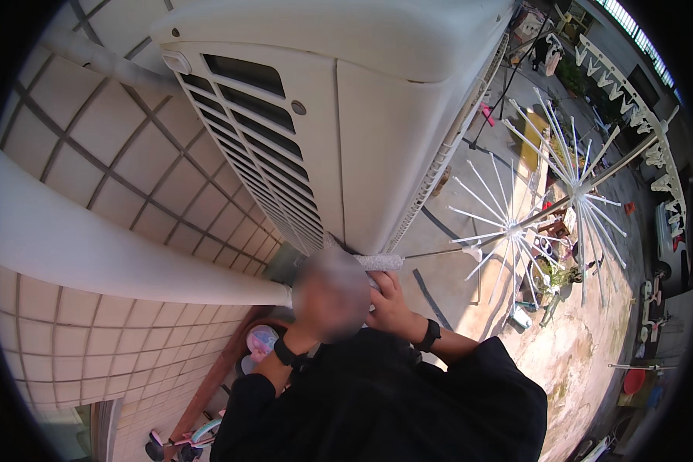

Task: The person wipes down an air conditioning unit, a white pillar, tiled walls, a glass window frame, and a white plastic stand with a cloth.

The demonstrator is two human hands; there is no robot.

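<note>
A blurred patch hides most of my left hand (304, 336); its wrist wears a black band, and whatever it holds cannot be made out. My right hand (394, 306), also banded in black at the wrist, is bent with its fingers against a grey-white speckled piece (384, 263), perhaps a cloth or a roller. Whether the fingers grip it is unclear. Both hands are close together in front of my chest, at the foot of a white outdoor air-conditioner unit (381, 138) as seen from above. Its slatted grille (260, 138) faces the tiled wall.
A thick white pipe (133, 237) runs along the tiled wall (144, 173) on the left. To the right stands a drying rack with white radiating arms (514, 231) and a strip of clips (641, 110). A ball (261, 341) lies near a reddish-brown ledge (208, 384).
</note>
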